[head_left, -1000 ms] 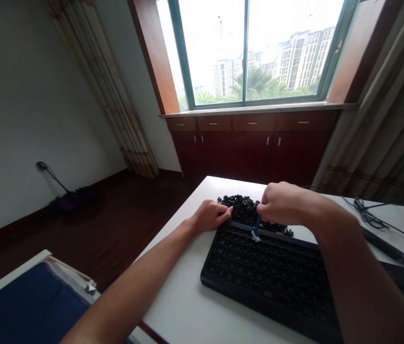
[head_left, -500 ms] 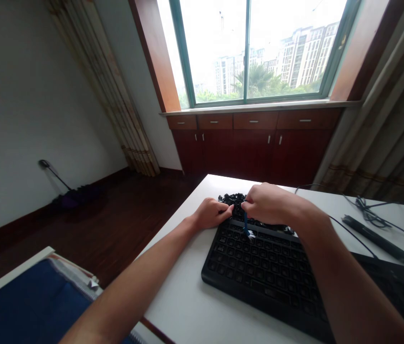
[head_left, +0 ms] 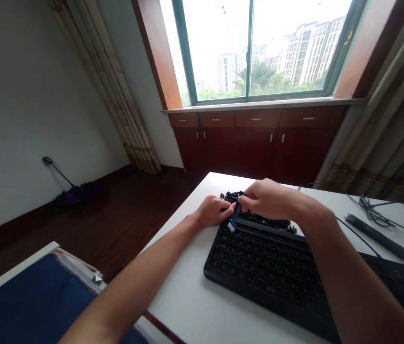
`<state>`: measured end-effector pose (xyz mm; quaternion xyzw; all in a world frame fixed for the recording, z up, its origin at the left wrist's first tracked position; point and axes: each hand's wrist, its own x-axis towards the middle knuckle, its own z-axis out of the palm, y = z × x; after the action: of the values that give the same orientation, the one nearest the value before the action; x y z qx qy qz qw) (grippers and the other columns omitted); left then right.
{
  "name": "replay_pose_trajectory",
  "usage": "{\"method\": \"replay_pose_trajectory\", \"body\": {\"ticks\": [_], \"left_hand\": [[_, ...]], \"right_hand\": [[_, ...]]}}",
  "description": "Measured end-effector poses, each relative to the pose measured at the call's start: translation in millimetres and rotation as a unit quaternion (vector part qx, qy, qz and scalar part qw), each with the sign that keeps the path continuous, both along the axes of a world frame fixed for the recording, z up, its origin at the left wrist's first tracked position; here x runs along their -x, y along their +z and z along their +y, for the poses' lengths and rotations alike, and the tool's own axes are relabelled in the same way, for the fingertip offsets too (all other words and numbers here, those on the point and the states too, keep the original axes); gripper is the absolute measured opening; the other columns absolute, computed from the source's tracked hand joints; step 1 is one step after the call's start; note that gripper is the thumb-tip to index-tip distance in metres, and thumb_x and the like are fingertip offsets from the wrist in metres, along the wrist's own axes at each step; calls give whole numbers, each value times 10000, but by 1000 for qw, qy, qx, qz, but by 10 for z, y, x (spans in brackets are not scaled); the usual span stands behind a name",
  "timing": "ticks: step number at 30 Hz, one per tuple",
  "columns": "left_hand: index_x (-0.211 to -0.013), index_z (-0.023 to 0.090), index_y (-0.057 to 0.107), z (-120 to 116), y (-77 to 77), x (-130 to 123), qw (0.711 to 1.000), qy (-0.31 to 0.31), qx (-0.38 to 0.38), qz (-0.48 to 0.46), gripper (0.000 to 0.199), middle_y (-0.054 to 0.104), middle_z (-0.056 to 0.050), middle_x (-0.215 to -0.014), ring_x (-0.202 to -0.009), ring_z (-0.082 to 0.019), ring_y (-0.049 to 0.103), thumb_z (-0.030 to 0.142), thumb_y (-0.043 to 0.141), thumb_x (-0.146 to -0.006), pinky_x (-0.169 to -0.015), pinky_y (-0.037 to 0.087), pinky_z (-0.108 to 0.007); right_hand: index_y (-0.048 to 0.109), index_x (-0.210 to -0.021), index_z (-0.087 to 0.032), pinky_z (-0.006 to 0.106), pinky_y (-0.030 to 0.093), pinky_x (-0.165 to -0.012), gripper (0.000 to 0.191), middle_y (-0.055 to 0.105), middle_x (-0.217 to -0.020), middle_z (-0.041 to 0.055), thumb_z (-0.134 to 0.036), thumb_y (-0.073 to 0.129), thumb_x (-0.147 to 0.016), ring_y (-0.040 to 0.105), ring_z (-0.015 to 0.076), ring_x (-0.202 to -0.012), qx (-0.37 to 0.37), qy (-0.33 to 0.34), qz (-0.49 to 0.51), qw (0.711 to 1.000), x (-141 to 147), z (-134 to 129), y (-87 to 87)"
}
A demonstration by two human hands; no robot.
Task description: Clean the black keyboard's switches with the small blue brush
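Observation:
A black keyboard (head_left: 259,260) lies on the white table with its keycaps off, so the bare key sockets show. My right hand (head_left: 264,198) is closed round the handle of a small blue brush (head_left: 236,217). The brush's white bristles point down at the keyboard's far left part. At the far left corner, my left hand (head_left: 213,210) is closed on the keyboard's edge, thumb towards the brush; its curled fingers are partly hidden. Behind the keyboard is a pile of loose black keycaps (head_left: 277,223), partly covered by my hands.
On the right of the table (head_left: 180,286) lie a long dark bar (head_left: 379,236), a coiled black cable (head_left: 376,212) and another dark item partly behind my right arm. A blue-covered piece of furniture (head_left: 33,301) stands at lower left. A folded umbrella (head_left: 80,193) lies on the floor.
The brush has swung and moved left along the keyboard's top rows, towards my left hand. My left hand stays at the corner. The view has shifted slightly.

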<state>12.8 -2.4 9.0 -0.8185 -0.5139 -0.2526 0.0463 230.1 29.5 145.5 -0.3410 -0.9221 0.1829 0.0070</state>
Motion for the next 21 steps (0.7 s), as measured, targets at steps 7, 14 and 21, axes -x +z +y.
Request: {"method": "replay_pose_trajectory", "body": {"ticks": [7,14,21], "left_hand": [[-495,152,486,-5,5,-13,1000,2,-4,-1,510,389,57,-437,-433,-59,276,370,445,-953,-498,252,-230],[-501,152,466,-12,21,-17,1000,8,2,-1,510,351,56,-445,-454,-66,240,380,436,-956,-505,244,-228],[-503,153,460,-15,17,-13,1000,9,6,-2,509,330,57,-449,-459,-67,237,381,435,-957,-511,243,-228]], "right_hand": [[732,-797,-196,267,338,-482,358,683,-725,73,-456,489,-835,548,142,-540,-69,-37,-52,996,15,23,-61],[739,-772,-204,289,375,-469,306,688,-698,72,-435,541,-736,567,172,-520,-78,-76,-88,990,0,11,6],[753,-801,-203,303,395,-497,312,704,-751,98,-431,550,-735,617,212,-600,-85,-95,-116,985,-49,-24,79]]}}
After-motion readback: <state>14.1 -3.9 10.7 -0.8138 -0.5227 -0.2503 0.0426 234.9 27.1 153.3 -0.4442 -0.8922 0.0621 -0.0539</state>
